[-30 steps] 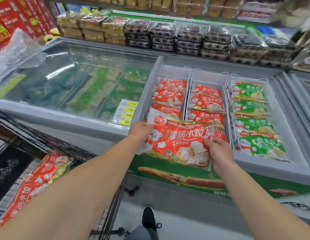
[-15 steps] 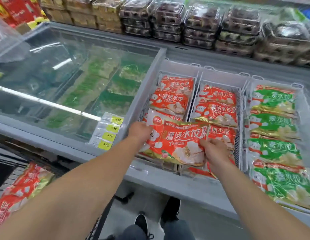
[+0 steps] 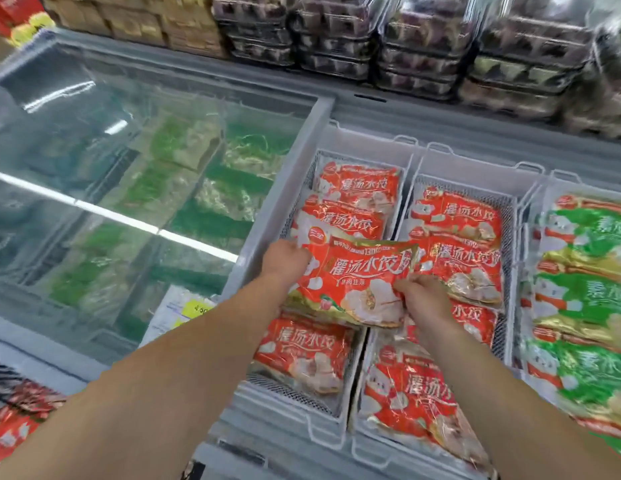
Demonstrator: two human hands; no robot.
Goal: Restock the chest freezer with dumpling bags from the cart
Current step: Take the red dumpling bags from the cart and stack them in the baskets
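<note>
Holding a red dumpling bag [image 3: 354,282] over the chest freezer [image 3: 295,168], above the seam between two white wire baskets [image 3: 411,188]. Reading 灌汤水饺 in large white characters on glossy, crinkled plastic, gold along the edges (smaller print too blurred to make out). Gripping its left end with the left hand [image 3: 285,259], fingers closed on the film; pinching its lower right edge with the right hand [image 3: 423,299]. Lying flat beneath: more red bags, same lettering. Sitting to the right: green bags [image 3: 586,292]. Showing a yellow price tag [image 3: 198,309] under the closed glass lid [image 3: 129,150].
</note>
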